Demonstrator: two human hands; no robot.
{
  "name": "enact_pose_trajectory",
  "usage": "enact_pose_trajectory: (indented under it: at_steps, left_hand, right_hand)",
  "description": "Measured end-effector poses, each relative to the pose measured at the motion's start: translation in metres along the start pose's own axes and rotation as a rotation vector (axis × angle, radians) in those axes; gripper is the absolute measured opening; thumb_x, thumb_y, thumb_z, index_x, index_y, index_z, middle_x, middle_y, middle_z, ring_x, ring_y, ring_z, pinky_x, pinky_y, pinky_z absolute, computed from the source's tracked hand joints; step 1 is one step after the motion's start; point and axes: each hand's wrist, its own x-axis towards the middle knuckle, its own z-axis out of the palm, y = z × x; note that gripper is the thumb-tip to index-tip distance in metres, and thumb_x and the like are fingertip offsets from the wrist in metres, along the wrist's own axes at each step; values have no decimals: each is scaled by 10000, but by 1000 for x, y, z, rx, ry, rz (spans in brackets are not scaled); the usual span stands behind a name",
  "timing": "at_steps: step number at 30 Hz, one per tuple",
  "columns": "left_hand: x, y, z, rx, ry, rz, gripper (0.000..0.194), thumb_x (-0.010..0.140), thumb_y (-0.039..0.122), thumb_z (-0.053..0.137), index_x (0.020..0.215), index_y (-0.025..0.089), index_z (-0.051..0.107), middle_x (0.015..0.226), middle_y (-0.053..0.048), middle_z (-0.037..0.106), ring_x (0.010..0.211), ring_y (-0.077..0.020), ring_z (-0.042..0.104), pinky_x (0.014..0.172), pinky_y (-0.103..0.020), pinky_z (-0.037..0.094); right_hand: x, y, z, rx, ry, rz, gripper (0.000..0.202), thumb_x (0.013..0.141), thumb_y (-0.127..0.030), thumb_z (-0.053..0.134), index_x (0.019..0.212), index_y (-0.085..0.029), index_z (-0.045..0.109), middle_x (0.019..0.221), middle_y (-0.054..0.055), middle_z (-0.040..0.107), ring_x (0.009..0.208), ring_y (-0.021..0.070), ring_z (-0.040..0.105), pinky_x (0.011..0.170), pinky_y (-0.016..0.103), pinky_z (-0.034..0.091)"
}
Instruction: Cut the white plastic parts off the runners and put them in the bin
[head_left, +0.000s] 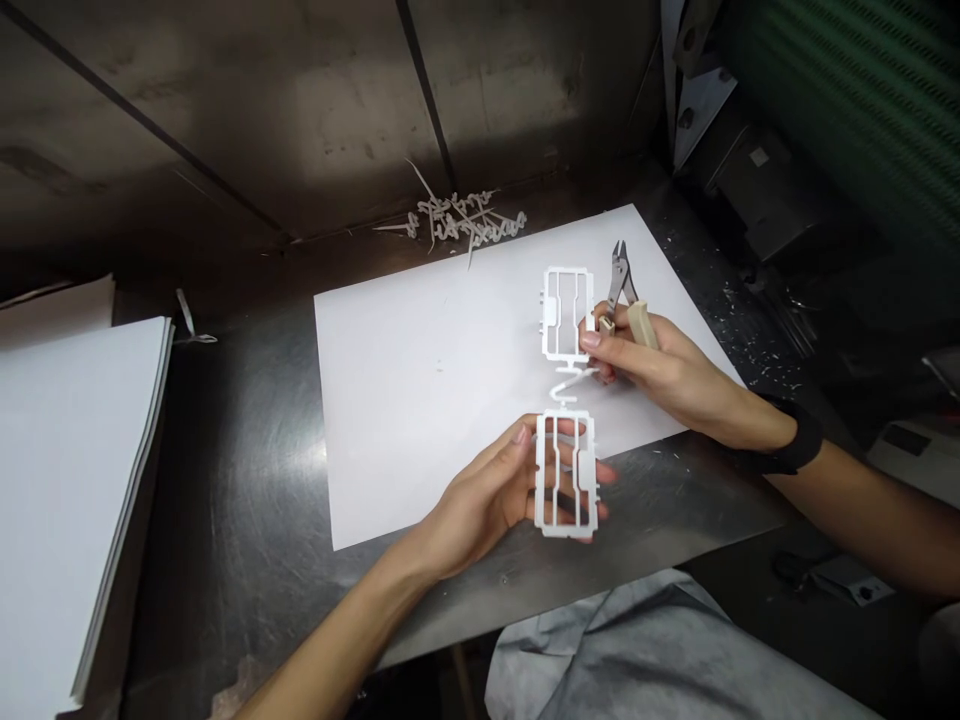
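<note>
Two white plastic frames are joined by a thin white sprue [564, 388]. My left hand [504, 470] has the nearer frame [587, 470] resting on its fingers, with the thumb at the frame's upper left edge. My right hand [645, 355] pinches the farther frame [550, 312] at its lower right side, between thumb and fingers. Also in my right hand are side cutters [621, 275] with cream handles, their jaws pointing away from me and the handles spread. Both frames are held above a white paper sheet [405, 400].
A pile of cut sprues [469, 218] lies by the metal back wall. One loose sprue piece [193, 325] is near a stack of white sheets [82, 480] at left. Small white scraps dot the metal table [247, 480] at right. Dark machinery [772, 190] stands at the right.
</note>
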Motion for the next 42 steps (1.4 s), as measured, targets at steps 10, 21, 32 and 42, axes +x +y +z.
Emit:
enact_pose_trajectory:
  at_steps: [10, 21, 32, 42]
  left_hand:
    - [0, -8, -2, 15, 115, -119, 914, 996, 984, 437, 1262, 158, 725, 881, -56, 681, 744, -169, 682, 764, -274, 585]
    - [-3, 12, 3, -190, 186, 249, 564, 1054, 757, 656, 925, 217, 553, 758, 58, 506, 499, -86, 481, 378, -153, 458]
    - [-13, 30, 18, 90, 329, 371, 453, 1062, 440, 839, 1306, 199, 542, 786, 28, 741, 574, -91, 692, 503, -124, 514]
    - [-6, 23, 23, 338, 246, 444, 343, 1103, 371, 787, 1301, 183, 578, 1137, -130, 818, 894, -194, 820, 834, -312, 655]
  right_hand:
    - [-11, -8, 6, 81, -158, 17, 215, 1110, -332, 831, 991, -217, 695, 912, -12, 577, 845, 184, 516, 766, 287, 426]
    - [-11, -6, 1, 44, -53, -34, 370, 1215, -567, 634, 1062, -233, 677, 816, -17, 538, 751, 185, 486, 744, 334, 405]
    - [-14, -3, -7, -104, -177, 56, 326, 1155, -609, 715, 1238, -294, 698, 1044, 12, 578, 955, 226, 524, 874, 349, 413]
    - [-10, 5, -17, 89, -156, 31, 367, 1190, -523, 654, 933, -267, 597, 840, 11, 492, 809, 248, 435, 788, 382, 375]
